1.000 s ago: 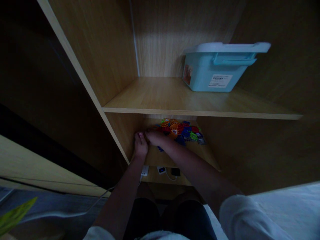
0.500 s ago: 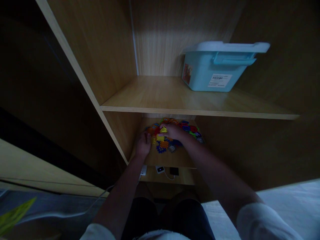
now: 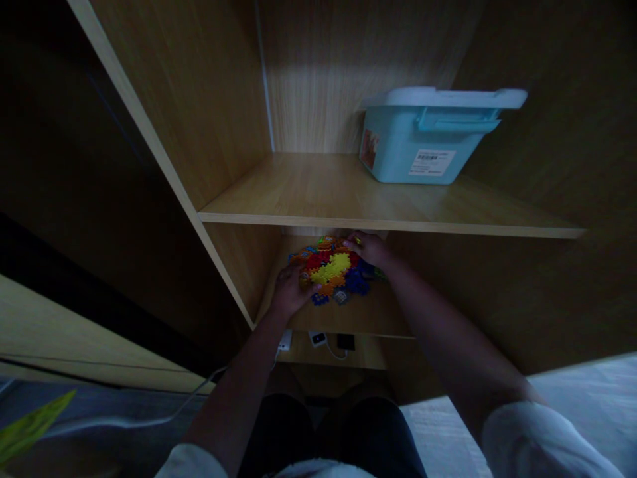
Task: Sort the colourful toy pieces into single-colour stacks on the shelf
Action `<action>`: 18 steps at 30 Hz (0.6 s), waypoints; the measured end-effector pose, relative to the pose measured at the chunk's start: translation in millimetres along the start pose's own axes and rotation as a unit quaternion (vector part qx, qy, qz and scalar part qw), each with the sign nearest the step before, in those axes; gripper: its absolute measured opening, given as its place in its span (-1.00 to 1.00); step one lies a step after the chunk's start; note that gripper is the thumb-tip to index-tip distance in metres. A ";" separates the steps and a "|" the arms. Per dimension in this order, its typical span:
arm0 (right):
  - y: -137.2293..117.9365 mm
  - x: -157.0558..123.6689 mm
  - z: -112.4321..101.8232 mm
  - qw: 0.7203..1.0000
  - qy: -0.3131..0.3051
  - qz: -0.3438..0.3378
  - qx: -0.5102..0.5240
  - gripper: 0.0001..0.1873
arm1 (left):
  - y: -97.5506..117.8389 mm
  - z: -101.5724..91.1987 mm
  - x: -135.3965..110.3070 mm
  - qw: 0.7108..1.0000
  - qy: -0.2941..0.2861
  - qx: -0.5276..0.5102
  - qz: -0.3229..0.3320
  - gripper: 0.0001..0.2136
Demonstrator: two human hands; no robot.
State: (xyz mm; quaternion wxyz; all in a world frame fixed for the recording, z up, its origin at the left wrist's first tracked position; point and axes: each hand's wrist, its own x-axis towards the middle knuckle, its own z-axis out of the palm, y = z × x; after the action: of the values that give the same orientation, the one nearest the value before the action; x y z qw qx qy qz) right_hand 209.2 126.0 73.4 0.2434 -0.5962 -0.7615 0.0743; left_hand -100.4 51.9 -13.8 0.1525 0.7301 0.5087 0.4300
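A pile of colourful plastic building pieces with notched edges lies on the lower shelf, with a yellow cluster (image 3: 338, 265) on top. Red, orange and blue pieces (image 3: 357, 281) surround the cluster. At the pile's left edge is my left hand (image 3: 291, 292), thumb and fingers apart, touching the pieces; its fingertips are partly hidden in the dim light. My right hand (image 3: 371, 249) reaches the pile's far right side, its fingers curled around a small yellow piece (image 3: 357, 240). A clear grey piece (image 3: 341, 297) lies near the front of the pile.
A light blue lidded bin (image 3: 418, 143) stands on the upper shelf (image 3: 308, 189), whose front edge overhangs the pile. Below are a white device (image 3: 317, 339), a black box (image 3: 346, 342) and cables. Wooden side panels (image 3: 239, 272) enclose the lower compartment.
My right hand has moved right and back, away from the yellow pieces, uncovering them. My left hand has turned inward, with its thumb now over the pile's front left.
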 end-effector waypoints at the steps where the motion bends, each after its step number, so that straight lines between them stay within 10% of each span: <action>1: 2.8 0.5 -0.4 1.000 0.003 0.010 -0.004 -0.60 | -1.0 0.6 -0.1 1.000 -0.006 0.012 0.003 -0.34; 12: 27.9 7.3 -3.0 0.996 0.056 0.064 -0.007 -0.34 | -3.6 1.8 -0.9 0.996 -0.038 0.079 0.025 -0.34; 18: -30.2 -73.4 36.2 0.996 0.062 -0.035 -0.052 -0.23 | -7.0 2.8 0.4 0.995 -0.039 0.083 0.043 -0.35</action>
State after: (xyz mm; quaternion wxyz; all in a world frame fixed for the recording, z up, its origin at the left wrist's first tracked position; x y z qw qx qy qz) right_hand 178.8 54.6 33.3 0.2617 -0.5845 -0.7679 -0.0109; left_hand -102.4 55.9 -19.9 0.0922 0.7777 0.5042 0.3639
